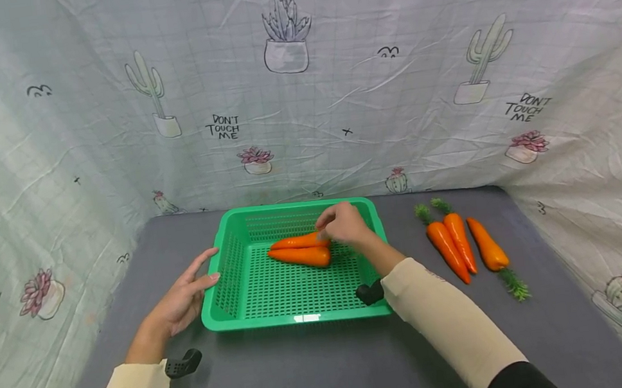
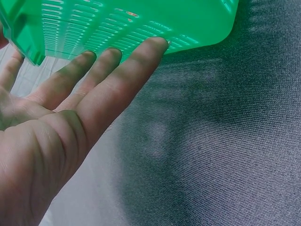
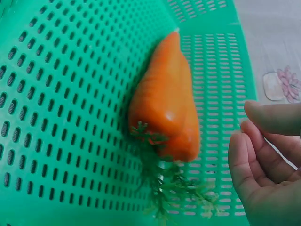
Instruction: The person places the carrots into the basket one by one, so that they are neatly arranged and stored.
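Note:
A green plastic basket (image 1: pixel 300 319) with slotted walls stands on the grey table. Inside it two orange carrots (image 1: pixel 300 257) lie side by side, their thin tips toward the left. Leafy green tops (image 3: pixel 162 181) show at their thick ends in the right wrist view. My right hand (image 1: pixel 344 223) is over the basket beside those thick ends. Its fingers are loosely bent, with a gap between thumb and fingertips and nothing held. Fingers extended, my left hand (image 1: pixel 181 300) touches the basket's left side; its fingertips (image 2: pixel 155 44) meet the slotted outer wall.
On the table right of the basket lie three more carrots: two (image 1: pixel 447 251) close together with tops pointing back, and one (image 1: pixel 489 246) with its top toward the front. A pale cloth (image 1: pixel 301 111) printed with potted plants hangs behind and at both sides.

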### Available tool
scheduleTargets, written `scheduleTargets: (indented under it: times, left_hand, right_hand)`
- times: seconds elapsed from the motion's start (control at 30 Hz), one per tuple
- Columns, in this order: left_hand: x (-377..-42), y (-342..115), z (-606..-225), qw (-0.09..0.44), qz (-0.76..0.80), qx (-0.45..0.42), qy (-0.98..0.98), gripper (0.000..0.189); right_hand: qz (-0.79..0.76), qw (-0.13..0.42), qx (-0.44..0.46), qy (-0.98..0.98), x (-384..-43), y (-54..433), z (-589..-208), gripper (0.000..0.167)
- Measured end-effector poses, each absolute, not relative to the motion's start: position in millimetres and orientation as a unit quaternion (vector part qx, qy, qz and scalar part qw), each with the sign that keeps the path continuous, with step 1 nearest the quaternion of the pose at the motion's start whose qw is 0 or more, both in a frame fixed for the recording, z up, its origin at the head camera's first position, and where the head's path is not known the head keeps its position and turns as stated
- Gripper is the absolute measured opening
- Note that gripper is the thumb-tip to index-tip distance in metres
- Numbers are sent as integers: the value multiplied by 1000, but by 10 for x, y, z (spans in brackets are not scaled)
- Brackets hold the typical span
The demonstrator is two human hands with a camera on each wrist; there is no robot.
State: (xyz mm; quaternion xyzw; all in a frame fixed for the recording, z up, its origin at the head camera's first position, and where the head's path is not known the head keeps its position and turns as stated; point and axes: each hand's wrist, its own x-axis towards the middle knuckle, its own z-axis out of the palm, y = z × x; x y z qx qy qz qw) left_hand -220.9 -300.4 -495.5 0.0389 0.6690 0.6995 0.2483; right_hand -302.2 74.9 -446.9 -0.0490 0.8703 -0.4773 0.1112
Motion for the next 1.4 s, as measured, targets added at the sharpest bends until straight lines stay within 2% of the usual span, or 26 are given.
scheduleTargets:
  times: [0.23, 0.53, 0.83, 1.1, 1.4]
  left_hand:
    - [-2199, -3010, -4951, 256, 700, 38, 665, 69]
    - [-2199, -3002, -4969, 256, 697, 39, 669, 68]
    - [-2201, -3004, -4985, 254, 696, 36, 671, 68]
    - [-2196, -3007, -4976, 259, 702, 38, 662, 67]
    - [-2198, -3014, -4976, 259, 703, 38, 661, 67]
  right_hand:
    - [-481, 111, -32, 869, -3019, 892, -4374, 25]
    - [-519, 141, -37, 842, -3015, 1110, -4317, 26]
    - [-517, 127, -31, 846, -2997, 1280, -4278, 24]
    - [-518, 142, -28, 843, -2980, 1394, -4193, 33]
    - [-526, 136, -31, 839, -2961, 1518, -4131, 33]
